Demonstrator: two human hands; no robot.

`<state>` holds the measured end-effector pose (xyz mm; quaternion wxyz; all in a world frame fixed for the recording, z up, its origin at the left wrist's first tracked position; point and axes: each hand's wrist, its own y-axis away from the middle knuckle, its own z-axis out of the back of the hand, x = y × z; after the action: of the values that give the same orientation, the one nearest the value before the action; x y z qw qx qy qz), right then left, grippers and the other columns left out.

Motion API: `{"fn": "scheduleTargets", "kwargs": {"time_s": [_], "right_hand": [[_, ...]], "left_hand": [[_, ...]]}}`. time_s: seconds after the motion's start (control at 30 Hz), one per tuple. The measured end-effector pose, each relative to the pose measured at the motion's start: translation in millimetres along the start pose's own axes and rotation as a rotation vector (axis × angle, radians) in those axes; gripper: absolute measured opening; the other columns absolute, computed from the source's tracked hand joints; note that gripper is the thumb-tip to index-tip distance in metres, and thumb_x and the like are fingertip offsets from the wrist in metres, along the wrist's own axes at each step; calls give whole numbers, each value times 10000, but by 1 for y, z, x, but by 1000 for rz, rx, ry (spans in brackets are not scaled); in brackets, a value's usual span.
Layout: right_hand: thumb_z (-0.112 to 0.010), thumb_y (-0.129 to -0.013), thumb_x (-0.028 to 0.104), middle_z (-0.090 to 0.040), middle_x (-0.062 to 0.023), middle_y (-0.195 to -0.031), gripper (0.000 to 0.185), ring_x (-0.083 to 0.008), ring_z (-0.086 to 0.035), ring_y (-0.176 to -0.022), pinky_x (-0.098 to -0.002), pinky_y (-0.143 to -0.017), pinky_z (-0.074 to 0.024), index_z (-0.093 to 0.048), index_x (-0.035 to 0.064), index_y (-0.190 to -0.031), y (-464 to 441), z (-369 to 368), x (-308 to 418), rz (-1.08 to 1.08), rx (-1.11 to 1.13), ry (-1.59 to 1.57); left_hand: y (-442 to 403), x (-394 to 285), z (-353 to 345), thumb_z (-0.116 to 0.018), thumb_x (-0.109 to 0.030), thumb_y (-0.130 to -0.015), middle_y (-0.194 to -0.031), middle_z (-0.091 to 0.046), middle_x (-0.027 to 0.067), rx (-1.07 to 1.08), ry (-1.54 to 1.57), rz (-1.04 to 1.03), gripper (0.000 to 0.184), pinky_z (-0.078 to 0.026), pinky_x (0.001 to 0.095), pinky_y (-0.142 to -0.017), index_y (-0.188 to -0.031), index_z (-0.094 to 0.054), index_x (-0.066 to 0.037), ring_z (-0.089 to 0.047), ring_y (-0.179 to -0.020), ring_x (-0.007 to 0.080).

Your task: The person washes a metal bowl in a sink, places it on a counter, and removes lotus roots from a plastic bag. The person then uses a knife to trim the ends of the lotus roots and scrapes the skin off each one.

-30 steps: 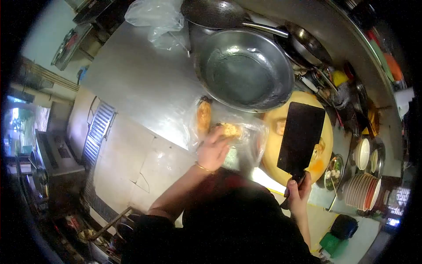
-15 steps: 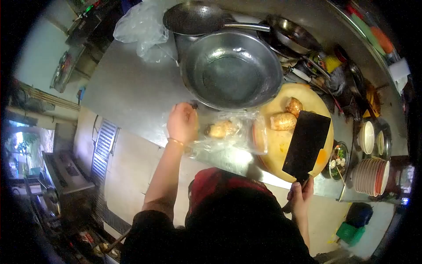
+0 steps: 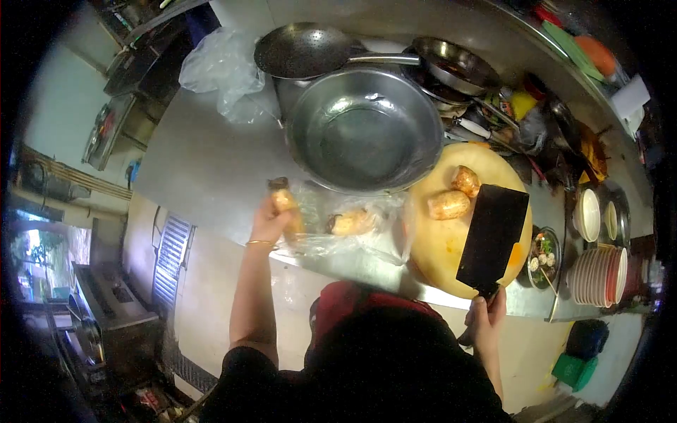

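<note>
My left hand (image 3: 268, 224) is closed around a pale root vegetable (image 3: 283, 200) with a dark end, which points up and away from me. Just to its right, a similar pale vegetable (image 3: 348, 223) lies in a clear plastic bag (image 3: 384, 236) on the steel counter. My right hand (image 3: 486, 317) grips a cleaver (image 3: 493, 236) by its handle. The dark, broad blade is over the right part of the round yellow cutting board (image 3: 434, 250). Two brownish root pieces (image 3: 449, 205) rest on the board, left of the blade.
A large metal basin (image 3: 363, 130) stands behind the bag, with a perforated ladle (image 3: 303, 51) and frying pans (image 3: 455, 63) beyond it. A crumpled plastic bag (image 3: 224, 74) sits at the back left. Stacked bowls (image 3: 596, 276) and a dish of food (image 3: 543, 257) are at the right.
My left hand has moved a little left and turned, so the vegetable in it shows more plainly. The cleaver stays over the board in my right hand. The view has shifted slightly.
</note>
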<state>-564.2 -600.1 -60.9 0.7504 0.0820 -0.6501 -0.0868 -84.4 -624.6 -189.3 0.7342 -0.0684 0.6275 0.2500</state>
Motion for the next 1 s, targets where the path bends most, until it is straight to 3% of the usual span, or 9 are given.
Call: {"fn": "scheduleTargets", "kwargs": {"time_s": [0.07,0.17,0.27,0.43,0.57,0.7,0.73,0.83,1.0], "right_hand": [[-499,-937,80,-507,-24,-760,298,-74,-481,-540,-223,-435,-406,-415,4,-1212,-3,5,-2,22,22,9],[-556,-970,187,-477,33,-716,318,-52,-417,-507,-218,-444,-366,-414,68,-1228,-6,6,1,9,30,-1],[-559,-970,200,-473,30,-705,300,-54,-424,-517,-218,-449,-357,-421,71,-1203,-9,11,9,-1,62,15],[-538,-947,142,-501,-2,-733,365,-72,-458,-536,-230,-460,-396,-398,24,-1263,-11,41,7,11,48,-26],[-534,-929,101,-524,-23,-760,454,-85,-476,-551,-239,-470,-416,-354,-5,-1332,-13,81,-6,17,27,25],[-553,-917,102,-554,-26,-763,454,-88,-513,-572,-232,-494,-442,-394,-6,-1329,-13,151,-17,-12,41,90],[-574,-900,86,-567,-27,-744,443,-99,-525,-572,-252,-491,-437,-423,-18,-1303,-12,169,-23,65,20,104],[-616,-857,75,-566,-73,-673,380,-155,-539,-539,-307,-516,-438,-502,-18,-1208,-7,236,-48,204,7,241],[-672,-835,168,-608,-141,-679,383,-339,-601,-588,-398,-561,-483,-525,38,-1164,2,329,-68,306,36,452]], "left_hand": [[6,-13,19,-640,-47,-793,-1027,-645,84,0,172,-94,350,-510,313,-838,-1136,-575,-44,-613,-940,155],[1,-28,36,-674,-78,-828,-1166,-607,112,-340,456,-275,396,-490,336,-927,-1197,-533,-48,-590,-1067,181],[7,-91,64,-718,-348,-841,-1320,-540,94,-44,940,-433,595,-409,438,-1069,-1305,-465,-75,-491,-1259,274],[28,-175,40,-667,-403,-837,-1311,-523,124,131,1078,-672,601,-413,537,-1032,-1308,-446,-103,-491,-1239,307],[67,-174,-76,-642,-423,-869,-1223,-579,175,399,1098,-111,602,-537,528,-866,-1336,-439,-102,-618,-1054,302],[98,-159,-240,-558,-266,-941,-1246,-586,197,649,1055,512,462,-544,467,-863,-1329,-440,-44,-629,-1028,304],[108,-158,-275,-580,-225,-926,-1245,-586,173,659,918,575,475,-547,451,-834,-1343,-440,-45,-635,-1006,283],[120,-156,-357,-671,-201,-849,-1283,-576,127,872,271,192,617,-491,442,-953,-1392,-413,-61,-574,-1152,287],[151,-191,-475,-787,-232,-744,-1258,-585,113,741,-1036,-746,751,-461,366,-979,-1376,-429,-42,-561,-1155,246]]}}
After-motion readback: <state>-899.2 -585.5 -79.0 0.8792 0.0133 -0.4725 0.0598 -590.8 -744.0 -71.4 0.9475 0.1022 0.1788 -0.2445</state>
